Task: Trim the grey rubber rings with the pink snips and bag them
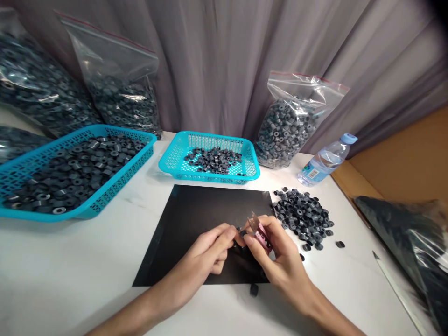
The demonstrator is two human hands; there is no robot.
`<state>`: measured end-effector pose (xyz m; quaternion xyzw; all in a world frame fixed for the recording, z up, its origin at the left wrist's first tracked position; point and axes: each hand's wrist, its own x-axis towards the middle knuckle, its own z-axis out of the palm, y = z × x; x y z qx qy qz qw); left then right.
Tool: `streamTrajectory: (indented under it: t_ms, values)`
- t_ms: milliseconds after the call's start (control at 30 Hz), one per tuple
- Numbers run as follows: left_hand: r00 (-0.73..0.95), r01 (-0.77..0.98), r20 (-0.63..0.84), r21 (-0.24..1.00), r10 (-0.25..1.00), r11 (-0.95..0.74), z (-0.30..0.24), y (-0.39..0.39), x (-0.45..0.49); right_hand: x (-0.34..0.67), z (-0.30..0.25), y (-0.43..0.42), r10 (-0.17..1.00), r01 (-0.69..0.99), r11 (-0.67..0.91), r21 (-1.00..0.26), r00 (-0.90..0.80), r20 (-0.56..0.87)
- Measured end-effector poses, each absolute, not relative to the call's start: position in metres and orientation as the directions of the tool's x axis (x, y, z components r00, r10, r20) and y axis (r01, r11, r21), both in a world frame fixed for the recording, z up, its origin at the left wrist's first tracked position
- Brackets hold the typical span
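Head view: both of my hands meet over the near right part of the black mat (185,219), on the white worktop (108,252). My left hand (219,245) is closed, thumb and fingers pinched at a small dark piece (244,233); the fingertips partly hide it, so I cannot tell exactly how it sits. My right hand (271,240) grips a pink tool (261,237) with a thin metal blade (254,222), its thumb close against the piece.

What matters is the narrow space between my fingertips: the piece lies right of my left thumb and just left of the tool, with both hands about equally near. The tool's long axis slants, blade end away from me and leftward, pink end back toward my right palm. The piece is too covered to read its own axis.

Beyond my right hand, to the right, lies a loose pile of dark pieces (303,217), much nearer to that hand than to my left. One stray piece (254,290) rests by the mat's near edge, and the small blue basket (171,163) stands past the far edge.
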<state>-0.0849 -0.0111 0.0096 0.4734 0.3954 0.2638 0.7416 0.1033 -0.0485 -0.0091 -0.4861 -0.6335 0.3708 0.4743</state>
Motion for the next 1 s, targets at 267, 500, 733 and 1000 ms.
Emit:
streamTrajectory:
  t_ms: [267, 500, 733, 1000]
  values:
    - [0.575, -0.132, -0.392, 0.822, 0.718, 0.554, 0.018, -0.016, -0.085, 0.100, -0.013, -0.052, 0.950, 0.256, 0.306, -0.917, -0.022, 0.311]
    - [0.607, -0.351, -0.401, 0.640, 0.687, 0.684, 0.018, -0.019, -0.083, 0.097, -0.009, -0.049, 0.977, -0.035, 0.201, -0.979, -0.060, 0.203]
    - [0.611, -0.355, -0.408, 0.625, 0.679, 0.695, 0.021, -0.017, -0.081, 0.098, -0.005, -0.042, 0.989, -0.158, 0.084, -0.984, -0.108, 0.102]
    - [0.645, -0.347, -0.399, 0.607, 0.652, 0.715, 0.021, -0.020, -0.080, 0.099, -0.008, -0.042, 0.993, -0.190, 0.051, -0.981, -0.097, 0.071]
